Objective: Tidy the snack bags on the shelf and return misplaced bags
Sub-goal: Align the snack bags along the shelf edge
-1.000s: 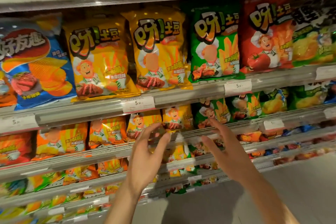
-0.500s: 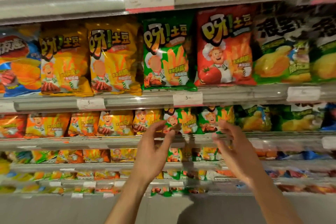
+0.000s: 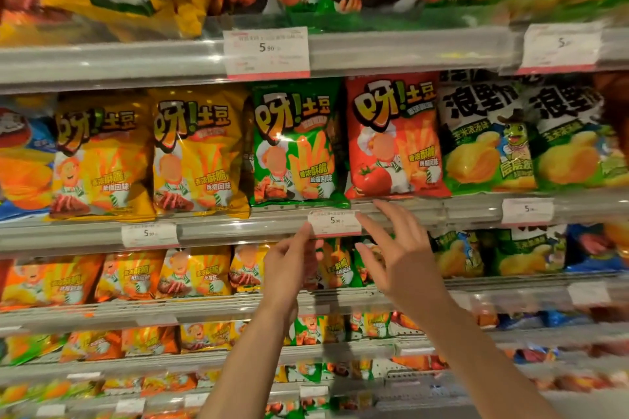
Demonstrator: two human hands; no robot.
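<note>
Along the middle shelf (image 3: 238,230) at eye level, snack bags stand upright in a row: 2 yellow bags (image 3: 200,153) on the left, then a green bag (image 3: 296,146), a red bag (image 3: 394,139), and 2 green-and-white bags (image 3: 486,139) on the right. The green bag's lower edge hangs slightly over the shelf's front lip. A white price tag (image 3: 334,222) reading 5.90 sits on the rail just below the green and red bags.

Both hands are raised in front of that rail, empty. The left hand (image 3: 289,269) has its fingers loosely extended upward, with the fingertips at the left edge of the price tag; whether they touch it cannot be told. The right hand (image 3: 401,258) is spread wide, palm toward the shelf, its index fingertip near the rail just below the red bag and beside the tag's right edge. Neither hand grasps a bag.

Behind the hands, on the next shelf down (image 3: 204,308), smaller bags line up: orange ones (image 3: 47,279) at the far left, yellow ones (image 3: 197,272) in the middle, and a small green bag (image 3: 340,265) partly hidden between the 2 hands. Further right are small green-and-white bags (image 3: 524,255) and a blue bag (image 3: 592,248).

On the top shelf (image 3: 408,51), larger yellow and green bags are cut off by the frame, with another 5.90 tag (image 3: 266,50) on its rail. Lower shelves are blurred.
</note>
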